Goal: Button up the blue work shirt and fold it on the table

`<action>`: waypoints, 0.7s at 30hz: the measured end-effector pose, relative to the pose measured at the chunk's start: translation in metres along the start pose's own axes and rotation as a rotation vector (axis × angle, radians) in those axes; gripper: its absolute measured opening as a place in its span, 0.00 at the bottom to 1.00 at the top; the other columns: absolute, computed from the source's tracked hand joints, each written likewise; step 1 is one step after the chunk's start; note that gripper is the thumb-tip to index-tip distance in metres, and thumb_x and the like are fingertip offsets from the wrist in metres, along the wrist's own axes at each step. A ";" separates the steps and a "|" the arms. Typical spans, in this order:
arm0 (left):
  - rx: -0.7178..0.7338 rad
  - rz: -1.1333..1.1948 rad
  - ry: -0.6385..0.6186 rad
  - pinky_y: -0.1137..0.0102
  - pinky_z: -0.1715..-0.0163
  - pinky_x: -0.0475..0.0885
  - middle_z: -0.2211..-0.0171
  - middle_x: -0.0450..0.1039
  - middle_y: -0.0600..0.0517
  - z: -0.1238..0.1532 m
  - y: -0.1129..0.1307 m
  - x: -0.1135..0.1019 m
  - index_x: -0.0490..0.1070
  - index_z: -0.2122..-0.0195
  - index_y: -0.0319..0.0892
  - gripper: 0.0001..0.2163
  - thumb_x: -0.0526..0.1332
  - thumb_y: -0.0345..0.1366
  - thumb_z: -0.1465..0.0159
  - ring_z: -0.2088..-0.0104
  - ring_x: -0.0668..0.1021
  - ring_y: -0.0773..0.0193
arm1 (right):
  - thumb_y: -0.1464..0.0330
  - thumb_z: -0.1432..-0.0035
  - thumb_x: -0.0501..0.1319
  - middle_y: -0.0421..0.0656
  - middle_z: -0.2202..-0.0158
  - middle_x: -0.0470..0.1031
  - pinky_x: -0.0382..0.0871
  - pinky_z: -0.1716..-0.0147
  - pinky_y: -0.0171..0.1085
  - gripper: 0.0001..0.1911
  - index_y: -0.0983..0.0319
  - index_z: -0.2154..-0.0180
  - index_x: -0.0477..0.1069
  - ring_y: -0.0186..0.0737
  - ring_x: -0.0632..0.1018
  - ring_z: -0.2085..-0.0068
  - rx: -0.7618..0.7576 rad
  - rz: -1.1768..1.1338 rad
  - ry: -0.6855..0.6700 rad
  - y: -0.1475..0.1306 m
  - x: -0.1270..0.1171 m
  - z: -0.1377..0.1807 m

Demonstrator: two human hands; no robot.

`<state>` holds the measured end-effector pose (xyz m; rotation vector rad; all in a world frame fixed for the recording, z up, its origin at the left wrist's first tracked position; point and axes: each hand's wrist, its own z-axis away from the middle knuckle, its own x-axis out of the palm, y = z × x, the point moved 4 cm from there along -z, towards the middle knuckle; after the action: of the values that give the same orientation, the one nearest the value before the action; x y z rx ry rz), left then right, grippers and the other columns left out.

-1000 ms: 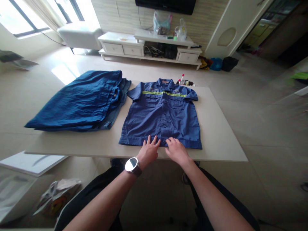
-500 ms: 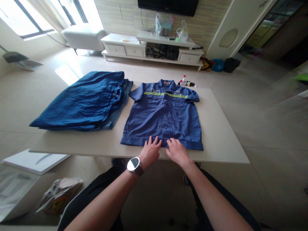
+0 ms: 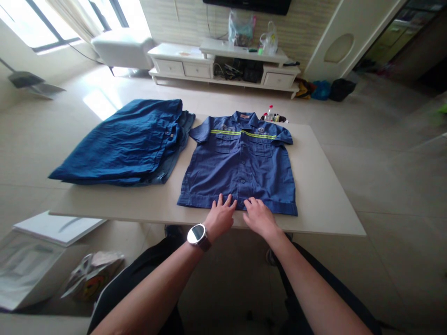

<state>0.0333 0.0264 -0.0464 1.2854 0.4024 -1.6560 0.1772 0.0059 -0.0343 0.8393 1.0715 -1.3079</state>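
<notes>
A navy short-sleeved work shirt [image 3: 223, 172] lies front up on the table, collar away from me, with a yellow-green stripe across the chest above two flap pockets. My left hand [image 3: 220, 215], a round-faced watch [image 3: 197, 234] on its wrist, rests with spread fingers on the bottom hem, left of the button placket. Just right of the placket, my right hand [image 3: 259, 217] touches the same hem with its fingers slightly bent and apart; its thumb is partly hidden. Neither hand grips the cloth visibly.
A stack of folded blue garments [image 3: 122, 144] lies on the left of the pale table [image 3: 324, 195]. Red-capped bottles [image 3: 270, 111] show past the far edge. At lower left are a white box [image 3: 38, 260] and a plastic bag [image 3: 92, 274]. A TV cabinet [image 3: 171, 67] stands by the wall.
The whole view has shifted slightly, with the scene sitting a little higher and further right. Both hands stay at the shirt's hem, and the shirt lies as before.
</notes>
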 end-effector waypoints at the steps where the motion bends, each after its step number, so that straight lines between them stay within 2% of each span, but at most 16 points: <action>1: 0.001 -0.002 -0.004 0.39 0.31 0.61 0.22 0.45 0.38 0.000 0.000 0.000 0.53 0.24 0.40 0.36 0.60 0.31 0.34 0.24 0.50 0.28 | 0.67 0.31 0.58 0.55 0.43 0.73 0.71 0.45 0.45 0.17 0.64 0.43 0.72 0.52 0.74 0.44 -0.001 0.002 0.001 0.000 0.000 0.000; 8: -0.004 -0.008 -0.001 0.39 0.32 0.62 0.22 0.45 0.39 0.002 0.002 -0.005 0.55 0.24 0.42 0.35 0.59 0.31 0.34 0.24 0.51 0.29 | 0.67 0.31 0.59 0.55 0.43 0.73 0.70 0.44 0.45 0.17 0.64 0.44 0.72 0.53 0.73 0.43 -0.003 0.008 0.005 0.000 -0.001 0.000; 12: -0.005 -0.008 -0.008 0.39 0.32 0.62 0.22 0.45 0.38 0.002 0.002 -0.005 0.53 0.24 0.40 0.36 0.59 0.31 0.33 0.24 0.50 0.29 | 0.67 0.31 0.58 0.55 0.43 0.73 0.71 0.46 0.45 0.16 0.64 0.44 0.72 0.53 0.73 0.44 0.001 0.009 0.006 0.000 -0.001 0.000; 18: -0.003 0.000 0.004 0.39 0.32 0.62 0.22 0.45 0.37 0.002 0.003 -0.004 0.53 0.24 0.43 0.37 0.60 0.30 0.34 0.24 0.50 0.30 | 0.66 0.31 0.59 0.55 0.43 0.72 0.71 0.46 0.45 0.17 0.63 0.44 0.71 0.53 0.73 0.44 0.006 0.012 0.007 0.000 0.002 0.000; 21: -0.004 -0.011 0.000 0.39 0.31 0.62 0.22 0.45 0.37 0.002 0.003 -0.004 0.54 0.24 0.42 0.36 0.60 0.31 0.34 0.24 0.50 0.30 | 0.66 0.31 0.59 0.55 0.43 0.72 0.71 0.46 0.45 0.17 0.63 0.44 0.72 0.53 0.73 0.44 0.001 0.022 0.006 0.000 0.001 0.000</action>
<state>0.0348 0.0255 -0.0412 1.2824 0.4136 -1.6634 0.1767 0.0050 -0.0355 0.8535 1.0640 -1.2885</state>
